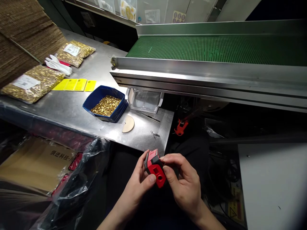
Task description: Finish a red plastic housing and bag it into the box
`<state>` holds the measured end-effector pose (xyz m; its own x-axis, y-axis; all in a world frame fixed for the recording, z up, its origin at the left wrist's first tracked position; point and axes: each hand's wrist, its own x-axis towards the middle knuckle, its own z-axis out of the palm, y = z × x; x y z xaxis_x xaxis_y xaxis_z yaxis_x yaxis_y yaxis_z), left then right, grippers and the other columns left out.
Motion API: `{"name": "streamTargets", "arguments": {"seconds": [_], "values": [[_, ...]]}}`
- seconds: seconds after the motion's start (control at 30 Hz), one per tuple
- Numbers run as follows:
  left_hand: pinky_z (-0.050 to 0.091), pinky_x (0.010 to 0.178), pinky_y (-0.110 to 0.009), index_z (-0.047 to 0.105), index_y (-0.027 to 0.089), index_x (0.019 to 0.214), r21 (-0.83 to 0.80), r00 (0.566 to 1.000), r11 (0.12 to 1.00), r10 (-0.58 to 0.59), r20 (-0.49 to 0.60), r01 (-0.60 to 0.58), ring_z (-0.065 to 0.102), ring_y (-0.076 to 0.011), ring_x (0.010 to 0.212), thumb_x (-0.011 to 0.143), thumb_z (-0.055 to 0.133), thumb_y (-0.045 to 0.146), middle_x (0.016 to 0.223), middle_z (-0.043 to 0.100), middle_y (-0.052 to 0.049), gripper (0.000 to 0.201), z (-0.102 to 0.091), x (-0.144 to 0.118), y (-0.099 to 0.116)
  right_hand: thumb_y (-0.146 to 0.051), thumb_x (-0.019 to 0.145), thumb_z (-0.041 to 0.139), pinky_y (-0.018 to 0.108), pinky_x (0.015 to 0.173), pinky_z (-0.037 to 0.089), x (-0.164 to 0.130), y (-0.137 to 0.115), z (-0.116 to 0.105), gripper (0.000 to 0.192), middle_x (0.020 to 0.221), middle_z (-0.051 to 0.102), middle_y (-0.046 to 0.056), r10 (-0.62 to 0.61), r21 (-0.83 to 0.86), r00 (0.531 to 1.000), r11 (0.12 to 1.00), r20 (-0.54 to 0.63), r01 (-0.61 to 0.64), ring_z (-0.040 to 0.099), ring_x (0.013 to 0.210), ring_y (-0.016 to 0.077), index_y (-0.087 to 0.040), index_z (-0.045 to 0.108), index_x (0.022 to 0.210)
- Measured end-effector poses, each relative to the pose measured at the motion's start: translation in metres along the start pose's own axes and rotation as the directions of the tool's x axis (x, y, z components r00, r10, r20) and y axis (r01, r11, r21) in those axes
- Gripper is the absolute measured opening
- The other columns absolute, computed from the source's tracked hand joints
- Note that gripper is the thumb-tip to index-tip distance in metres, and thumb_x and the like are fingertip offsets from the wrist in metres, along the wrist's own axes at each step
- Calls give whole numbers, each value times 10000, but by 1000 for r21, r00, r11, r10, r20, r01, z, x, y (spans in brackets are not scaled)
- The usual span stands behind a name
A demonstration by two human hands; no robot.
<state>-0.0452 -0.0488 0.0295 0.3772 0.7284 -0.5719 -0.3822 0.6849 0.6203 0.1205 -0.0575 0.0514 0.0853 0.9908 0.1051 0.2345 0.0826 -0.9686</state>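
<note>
Both hands hold one small red and black plastic part (154, 167) low in the middle of the view, below the front edge of the steel table (72, 108). My left hand (139, 185) grips it from the left with the thumb on its red face. My right hand (184, 183) pinches its right side with fingertips and thumb. The red face has a small round hole. A blue tray (92, 99) of small brass pieces stands on the table above my hands.
A green conveyor belt (216, 48) in a steel frame runs along the right. On the table lie sealed bags of brass pieces (31, 83), white gloves (57, 65), yellow labels (74, 84), a clear bin (144, 100), a beige half-disc (128, 124) and tweezers (148, 116). A plastic-lined carton (35, 163) sits lower left.
</note>
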Motion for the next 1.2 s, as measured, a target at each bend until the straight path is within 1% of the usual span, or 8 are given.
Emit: {"name": "streamTargets", "arguments": {"seconds": [0.23,0.37,0.5,0.73,0.97,1.03,1.1,1.2], "values": [[472,1082,-436,398,285,1554,67,998,997,45,-33,-43,527,-380,1370,801,827,470,1565,504,-141,886,1,3,0,-137,960,667,313,862,583,-2,7,0,179,1015,717,22,-4,7,999,1000,-51,5,704,971,188,-278,683,1070],[503,1037,-410,380,278,1551,97,999,995,38,-22,-36,538,-377,1358,818,811,477,1576,489,-140,874,1,5,1,-123,970,649,321,909,582,-3,9,2,234,1067,731,17,-4,6,998,1000,-58,4,704,1025,187,-297,689,1120],[510,1032,-413,368,271,1549,106,999,993,46,-23,-43,555,-375,1344,814,816,474,1575,483,-149,884,0,7,1,-95,968,642,332,946,582,-2,9,3,270,1104,746,9,-16,44,999,999,-40,18,708,1057,186,-308,692,1127],[512,1035,-420,376,256,1541,85,998,995,50,-36,-47,556,-376,1346,811,818,471,1526,534,-167,879,2,7,0,-77,941,673,332,871,600,-4,13,5,269,1024,744,6,-11,38,995,999,-100,15,722,970,189,-305,706,1078],[498,1043,-440,390,268,1554,90,998,995,42,-39,-38,588,-380,1299,807,823,474,1529,532,-165,888,-2,7,-2,-100,954,641,328,869,579,-4,11,10,217,1020,720,21,-8,10,995,1000,-98,9,694,970,191,-281,692,1063],[481,1065,-448,378,280,1564,52,999,998,24,-28,-22,586,-375,1306,817,820,463,1527,541,-158,887,-5,7,-3,-129,950,646,298,802,559,-2,11,10,149,961,664,17,-4,-42,990,999,-144,-2,656,896,171,-259,679,1014],[477,1075,-473,414,284,1550,-39,1000,999,-15,13,16,588,-375,1313,862,776,461,1512,564,-152,797,-9,7,-6,-176,958,654,269,757,539,0,13,8,92,937,618,8,45,-57,977,997,-208,-58,621,839,148,-249,664,1013],[516,1018,-560,583,199,1437,-258,982,962,-47,185,94,632,-421,1252,935,644,537,1435,631,-199,608,-17,8,-8,-258,947,717,237,735,536,4,19,-1,156,897,641,-8,172,31,946,985,-275,-170,631,796,129,-250,650,1088]]}}
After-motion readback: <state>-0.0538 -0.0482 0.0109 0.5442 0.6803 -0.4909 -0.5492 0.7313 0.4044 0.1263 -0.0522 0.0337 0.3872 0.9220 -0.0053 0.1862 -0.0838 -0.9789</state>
